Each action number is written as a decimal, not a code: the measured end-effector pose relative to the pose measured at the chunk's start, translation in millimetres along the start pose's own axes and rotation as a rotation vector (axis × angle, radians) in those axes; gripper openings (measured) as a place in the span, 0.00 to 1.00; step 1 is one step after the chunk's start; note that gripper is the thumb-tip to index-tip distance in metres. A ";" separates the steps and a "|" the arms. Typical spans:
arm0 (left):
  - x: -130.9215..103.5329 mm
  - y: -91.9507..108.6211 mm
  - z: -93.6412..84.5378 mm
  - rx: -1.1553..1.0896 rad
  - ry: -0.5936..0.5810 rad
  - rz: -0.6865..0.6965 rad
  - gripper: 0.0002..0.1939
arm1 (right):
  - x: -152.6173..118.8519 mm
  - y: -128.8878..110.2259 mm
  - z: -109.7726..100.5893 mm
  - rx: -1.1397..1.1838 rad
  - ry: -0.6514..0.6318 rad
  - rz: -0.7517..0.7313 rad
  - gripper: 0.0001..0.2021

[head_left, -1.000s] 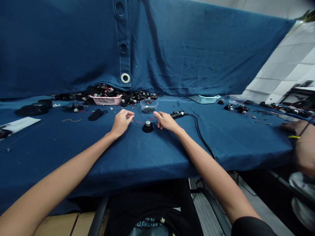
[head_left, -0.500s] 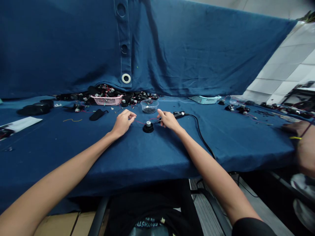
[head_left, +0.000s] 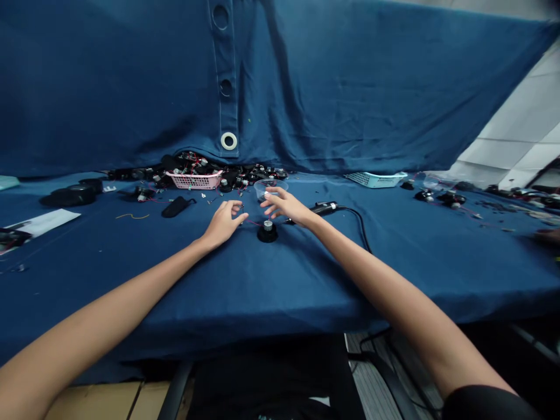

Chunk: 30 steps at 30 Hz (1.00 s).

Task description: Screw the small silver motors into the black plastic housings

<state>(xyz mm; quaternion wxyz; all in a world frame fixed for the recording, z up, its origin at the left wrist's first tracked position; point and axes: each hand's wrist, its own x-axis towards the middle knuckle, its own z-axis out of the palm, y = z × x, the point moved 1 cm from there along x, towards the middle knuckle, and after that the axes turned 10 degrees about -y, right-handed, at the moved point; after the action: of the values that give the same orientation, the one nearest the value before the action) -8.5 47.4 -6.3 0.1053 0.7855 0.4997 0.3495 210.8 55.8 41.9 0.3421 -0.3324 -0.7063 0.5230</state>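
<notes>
My left hand (head_left: 224, 223) is left of a small silver motor on a round black base (head_left: 267, 231). Its fingers are curled around a small dark thing at the fingertips, too small to name. A thin red wire (head_left: 254, 222) runs from the motor towards this thumb. My right hand (head_left: 286, 207) hovers behind and above the motor, fingers spread, with nothing visible in them. They partly cover a clear plastic bowl (head_left: 259, 188). Under the right wrist lies a black corded pen-like tool (head_left: 322, 209), its tip pointing at the motor.
A pink basket (head_left: 195, 181) stands at the back among heaped motors and wires. Further right is a pale blue basket (head_left: 378, 180), with loose parts (head_left: 450, 199) beyond. On the left lie a black pouch (head_left: 177, 206), a yellow wire (head_left: 132, 217) and white paper (head_left: 48, 223).
My right hand has left the tool side, moved left and up to the bowl, and spread its fingers. The left thumb has come away from its fingertips. The view has shifted slightly.
</notes>
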 end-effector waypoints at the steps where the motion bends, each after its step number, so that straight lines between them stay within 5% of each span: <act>1: 4.2 0.0 -0.3 0.000 -0.001 -0.004 0.19 | 6.0 3.4 -1.8 -0.006 -0.011 0.012 0.20; 5: 39.0 7.6 -4.6 0.020 -0.030 0.023 0.19 | 15.1 10.5 -7.0 -0.039 -0.029 -0.010 0.15; 9: 97.9 22.1 -4.8 0.091 -0.103 0.078 0.17 | 2.6 -1.9 -17.6 -0.118 -0.005 -0.091 0.15; 15: 186.9 32.6 15.7 0.225 -0.472 0.188 0.15 | -20.2 -26.2 -43.8 0.055 -0.311 -0.095 0.18; 18: 218.0 27.7 31.3 0.301 -0.715 0.193 0.19 | -24.1 -23.6 -60.2 0.174 -0.099 -0.122 0.18; 23: 243.9 11.3 56.2 0.428 -1.011 0.130 0.37 | -20.6 8.6 -89.9 -0.057 0.393 0.093 0.13; 26: 246.0 3.9 68.3 0.486 -1.059 0.099 0.39 | -16.3 27.1 -98.6 -0.107 0.445 0.148 0.11; 30: 243.2 1.2 77.2 0.519 -1.080 0.075 0.29 | -15.7 32.3 -97.9 -0.223 0.454 0.160 0.11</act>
<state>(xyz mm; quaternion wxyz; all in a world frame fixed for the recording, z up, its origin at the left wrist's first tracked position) 105.2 269.7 45.7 0.1368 0.8691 0.4164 -0.2292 304.4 100.4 29.9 0.4105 -0.5318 -0.6362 0.3795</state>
